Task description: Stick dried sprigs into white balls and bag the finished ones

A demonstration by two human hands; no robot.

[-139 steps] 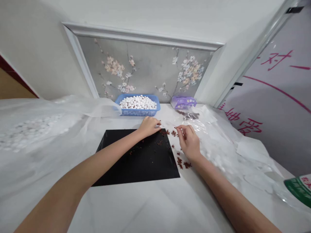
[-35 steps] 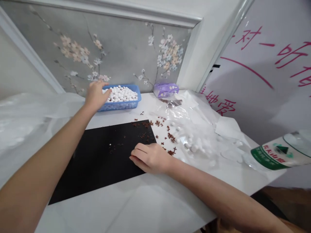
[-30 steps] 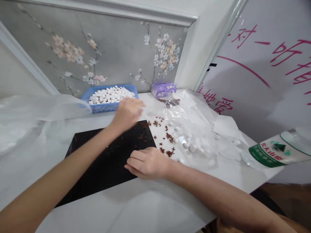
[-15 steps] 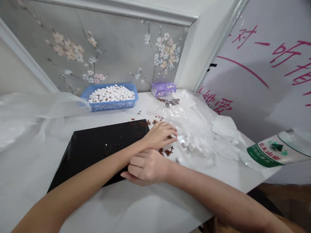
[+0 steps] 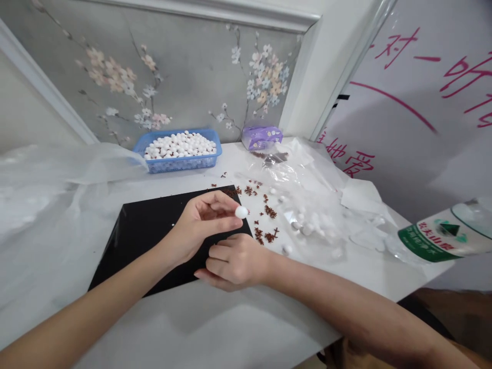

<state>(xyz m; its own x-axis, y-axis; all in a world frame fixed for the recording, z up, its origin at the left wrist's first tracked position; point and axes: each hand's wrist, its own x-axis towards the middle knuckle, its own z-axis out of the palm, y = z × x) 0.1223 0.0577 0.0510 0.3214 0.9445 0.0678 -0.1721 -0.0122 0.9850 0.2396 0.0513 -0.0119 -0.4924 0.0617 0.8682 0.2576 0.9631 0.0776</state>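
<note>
Between the thumb and fingers of my left hand is a small white ball, held above the right side of a black board. My right hand is curled just below it, over the board's near right edge; its fingertips are hidden, so whatever they hold does not show. Small reddish-brown star-shaped pieces lie scattered on the white table to the right of the board. Beyond them, more white balls sit in a clear plastic bag.
At the back, a blue basket holds many white balls with reddish-brown bits among them. A purple packet stands beside it. Crumpled clear plastic covers the right rear, a large labelled bottle lies at right, and translucent sheeting spreads at left.
My left hand has drawn back leftward from beside the bag and now has a white ball in its fingertips. My right hand stays curled in nearly the same place.
</note>
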